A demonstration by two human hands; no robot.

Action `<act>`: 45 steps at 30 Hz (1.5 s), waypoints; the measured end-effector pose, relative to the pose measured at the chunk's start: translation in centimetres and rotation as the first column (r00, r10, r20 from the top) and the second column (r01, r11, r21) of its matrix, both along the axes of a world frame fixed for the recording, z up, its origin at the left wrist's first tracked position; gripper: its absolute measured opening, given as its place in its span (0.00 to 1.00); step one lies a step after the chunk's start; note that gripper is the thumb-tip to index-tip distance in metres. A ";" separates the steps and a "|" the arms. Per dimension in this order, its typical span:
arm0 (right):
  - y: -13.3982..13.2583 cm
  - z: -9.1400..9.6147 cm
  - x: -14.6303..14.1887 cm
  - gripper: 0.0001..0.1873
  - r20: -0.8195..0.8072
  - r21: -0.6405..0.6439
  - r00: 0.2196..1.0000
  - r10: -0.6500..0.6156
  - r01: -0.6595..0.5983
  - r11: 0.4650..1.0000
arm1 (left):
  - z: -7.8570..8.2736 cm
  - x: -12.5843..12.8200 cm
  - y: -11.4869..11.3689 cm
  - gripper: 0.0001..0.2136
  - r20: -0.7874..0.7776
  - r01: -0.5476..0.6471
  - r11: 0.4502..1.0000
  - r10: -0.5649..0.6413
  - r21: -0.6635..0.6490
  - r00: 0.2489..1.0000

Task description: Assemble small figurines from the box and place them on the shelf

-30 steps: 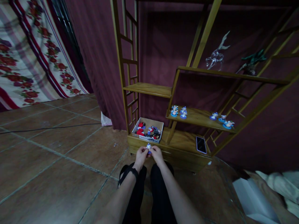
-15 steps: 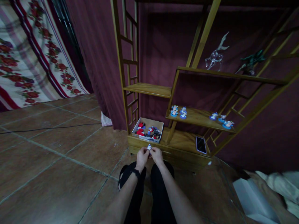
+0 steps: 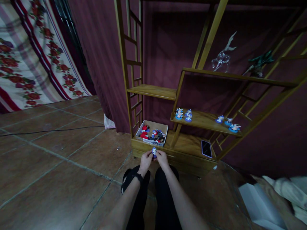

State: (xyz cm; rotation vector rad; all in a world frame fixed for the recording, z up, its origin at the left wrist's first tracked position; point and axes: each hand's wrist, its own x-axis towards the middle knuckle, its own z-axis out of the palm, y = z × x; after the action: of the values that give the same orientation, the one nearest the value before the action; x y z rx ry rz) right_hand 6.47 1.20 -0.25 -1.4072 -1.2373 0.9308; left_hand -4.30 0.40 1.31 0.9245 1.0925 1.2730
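Observation:
Between my two hands is a small purple and white figurine (image 3: 154, 151), upright on a purple base, in front of the cabinet's drawer. My left hand (image 3: 145, 160) grips it from the left and my right hand (image 3: 161, 158) from the right, fingers closed at its lower part. Just beyond them a shallow cardboard box (image 3: 139, 126) holds several red, black and purple figurines. Similar purple figurines (image 3: 188, 118) and blue ones (image 3: 178, 115) stand at the left of the middle shelf (image 3: 203, 120). More figurines (image 3: 234, 128) are at that shelf's right end.
A phone or tablet (image 3: 206, 149) lies on the lower shelf. Higher up stand a clear glass animal ornament (image 3: 221, 60) and a dark green ornament (image 3: 260, 64). A cable (image 3: 59, 130) crosses the tiled floor at left. A pale box-like object (image 3: 260, 204) sits at lower right.
The figurine now shows more of its body and base above my fingers. My hands have shifted only slightly, and the things on the shelves stay put.

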 end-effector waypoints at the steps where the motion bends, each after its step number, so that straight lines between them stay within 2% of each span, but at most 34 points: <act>1: 0.0 0.0 0.0 0.16 -0.028 0.004 1.000 -0.005 0.006 1.000 | 0.0 0.0 0.0 0.08 0.039 0.015 1.000 -0.015 -0.009 0.999; 5: 0.1 -0.1 -0.1 0.16 -0.103 0.013 0.995 0.011 -0.010 1.000 | 0.0 -0.3 0.1 0.10 0.154 0.081 0.997 -0.077 -0.016 0.985; 9: 0.0 0.1 -0.2 0.15 -0.119 0.021 0.991 0.061 -0.059 0.998 | 0.0 -0.4 0.1 0.11 0.212 0.066 0.998 -0.060 -0.022 0.975; 20: -0.7 1.9 -0.7 0.14 -0.208 0.034 0.969 0.135 -0.131 0.991 | -0.1 -1.0 0.1 0.08 0.327 0.074 0.995 -0.050 -0.062 0.944; 28: -1.1 2.7 -0.8 0.15 -0.265 0.020 0.956 0.122 -0.121 0.992 | 0.1 -1.0 0.0 0.07 0.370 0.096 0.991 -0.056 -0.090 0.927; 35: -1.0 2.5 -0.9 0.14 -0.207 0.008 0.974 0.092 -0.092 0.996 | 0.1 -0.8 0.0 0.07 0.350 0.087 0.990 -0.044 -0.107 0.936; 45: -0.7 1.7 -0.4 0.13 -0.027 0.025 0.998 0.060 -0.059 0.998 | -0.1 -0.8 0.1 0.08 0.345 0.093 0.990 -0.052 -0.102 0.937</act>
State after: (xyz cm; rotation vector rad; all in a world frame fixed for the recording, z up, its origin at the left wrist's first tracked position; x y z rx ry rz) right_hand 6.03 0.55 1.49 -1.3407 -1.2717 0.9693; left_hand -5.14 0.48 1.16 0.6196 0.8404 1.2386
